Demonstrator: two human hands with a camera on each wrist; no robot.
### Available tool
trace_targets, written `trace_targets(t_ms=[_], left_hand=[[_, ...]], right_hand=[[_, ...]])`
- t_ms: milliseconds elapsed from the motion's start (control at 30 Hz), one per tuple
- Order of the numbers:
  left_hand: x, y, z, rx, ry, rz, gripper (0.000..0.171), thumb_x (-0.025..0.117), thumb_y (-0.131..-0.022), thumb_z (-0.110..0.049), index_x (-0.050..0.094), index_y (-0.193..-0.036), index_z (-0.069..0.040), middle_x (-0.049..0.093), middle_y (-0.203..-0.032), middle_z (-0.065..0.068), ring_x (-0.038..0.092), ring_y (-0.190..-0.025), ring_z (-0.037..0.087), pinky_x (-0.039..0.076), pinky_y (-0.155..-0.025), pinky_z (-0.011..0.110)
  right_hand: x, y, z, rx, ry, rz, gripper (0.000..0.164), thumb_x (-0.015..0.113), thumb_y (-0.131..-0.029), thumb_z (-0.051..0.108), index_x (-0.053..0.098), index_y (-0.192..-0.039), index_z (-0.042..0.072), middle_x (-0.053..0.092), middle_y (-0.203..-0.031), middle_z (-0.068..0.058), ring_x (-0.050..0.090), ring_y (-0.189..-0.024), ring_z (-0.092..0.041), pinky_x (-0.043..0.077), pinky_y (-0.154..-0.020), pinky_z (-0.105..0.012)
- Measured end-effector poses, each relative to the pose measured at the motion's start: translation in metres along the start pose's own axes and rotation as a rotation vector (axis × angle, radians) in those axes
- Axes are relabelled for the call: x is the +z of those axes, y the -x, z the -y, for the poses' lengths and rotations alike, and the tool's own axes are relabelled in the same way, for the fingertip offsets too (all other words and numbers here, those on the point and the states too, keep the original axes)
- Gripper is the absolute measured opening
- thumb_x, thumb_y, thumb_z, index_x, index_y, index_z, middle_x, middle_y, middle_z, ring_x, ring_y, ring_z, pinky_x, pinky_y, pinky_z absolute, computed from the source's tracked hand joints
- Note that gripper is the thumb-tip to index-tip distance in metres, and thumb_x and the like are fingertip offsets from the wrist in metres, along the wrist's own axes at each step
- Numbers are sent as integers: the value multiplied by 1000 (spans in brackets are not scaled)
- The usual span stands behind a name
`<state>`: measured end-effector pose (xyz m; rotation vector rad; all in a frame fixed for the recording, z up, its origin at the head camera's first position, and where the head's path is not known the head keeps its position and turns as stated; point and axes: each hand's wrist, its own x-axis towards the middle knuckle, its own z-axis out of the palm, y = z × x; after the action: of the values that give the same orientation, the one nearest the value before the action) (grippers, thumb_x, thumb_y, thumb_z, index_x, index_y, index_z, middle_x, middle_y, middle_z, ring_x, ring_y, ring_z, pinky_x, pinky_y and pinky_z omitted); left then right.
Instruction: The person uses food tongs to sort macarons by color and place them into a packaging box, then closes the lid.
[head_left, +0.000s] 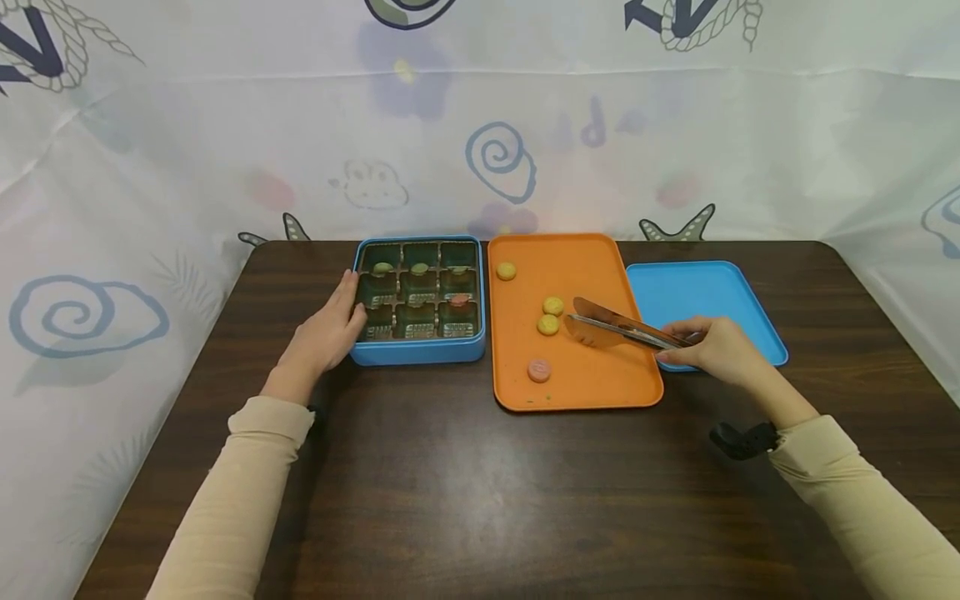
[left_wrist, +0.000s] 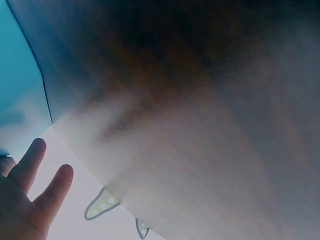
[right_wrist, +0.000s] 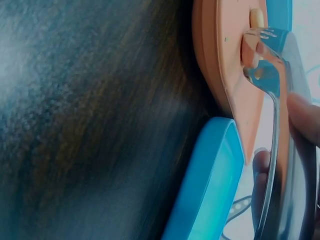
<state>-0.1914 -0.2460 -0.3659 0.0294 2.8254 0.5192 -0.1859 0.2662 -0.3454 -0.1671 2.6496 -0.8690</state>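
Note:
My right hand (head_left: 708, 346) holds metal tongs (head_left: 630, 327) over the right part of an orange tray (head_left: 622, 387). The tongs' two arms stand apart at the tips, and no piece shows between them in the head view. Just left of the tips lie two round yellow pieces, one yellow piece (head_left: 548, 324) in front of the other yellow piece (head_left: 552, 305). My left hand (head_left: 321, 333), fingers extended, rests against the left side of a blue box (head_left: 420, 353). Its compartment insert (head_left: 378, 321) holds three greenish-yellow pieces toward the back and a pinkish piece (head_left: 459, 299) at right.
Another yellow piece (head_left: 506, 271) lies at the tray's back left, and a pink round piece (head_left: 538, 370) toward its front. A blue tray (head_left: 705, 292) lies right of the orange one. Dark wooden table (head_left: 480, 492) surrounds them, with a patterned white cloth (head_left: 315, 133) behind.

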Motion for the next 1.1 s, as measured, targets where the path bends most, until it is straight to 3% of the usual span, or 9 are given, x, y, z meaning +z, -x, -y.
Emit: trace_targets(t_ms=[400, 700, 900, 967, 1100], left_hand=[[-1, 0, -1, 1, 3, 5, 63, 14, -103, -41, -16, -152, -17, -13, -162, 7, 26, -141, 45, 25, -109, 67], [0, 0, -1, 1, 1, 1, 63, 14, -103, -41, -16, -153, -17, -14, -162, 5, 29, -140, 45, 26, -109, 67], [0, 0, -1, 1, -3, 1, 63, 14, -103, -40, -15, -153, -16, -14, -162, 6, 30, -139, 46, 27, -108, 66], [0, 1, -1, 0, -2, 2, 63, 14, -103, -40, -15, -153, -16, -14, -162, 6, 31, -138, 46, 28, -108, 66], [0, 1, -1, -1, 1, 10, 63, 14, -103, -39, -15, -153, -15, -15, -161, 6, 29, -139, 45, 28, -108, 66]], right_hand=[[0, 0, 0, 8, -9, -32, 47, 71, -85, 32, 66, -120, 2, 64, -113, -21, 61, -100, -32, 47, -66, -26], [-1, -2, 3, 22, -37, -68, 47, 71, -85, 34, 68, -117, 0, 63, -98, -13, 42, -69, -16, 33, -52, -26], [-3, -6, 10, 38, -79, -91, 50, 70, -85, 40, 67, -118, 3, 58, -81, -2, 36, -52, -13, 31, -47, -28], [-4, -8, 15, 51, -86, -90, 52, 69, -85, 44, 66, -119, 5, 57, -80, -2, 39, -53, -14, 32, -47, -28], [-5, -12, 29, 60, -89, -104, 53, 68, -84, 46, 66, -122, 9, 62, -95, -11, 46, -69, -18, 37, -54, -27]])
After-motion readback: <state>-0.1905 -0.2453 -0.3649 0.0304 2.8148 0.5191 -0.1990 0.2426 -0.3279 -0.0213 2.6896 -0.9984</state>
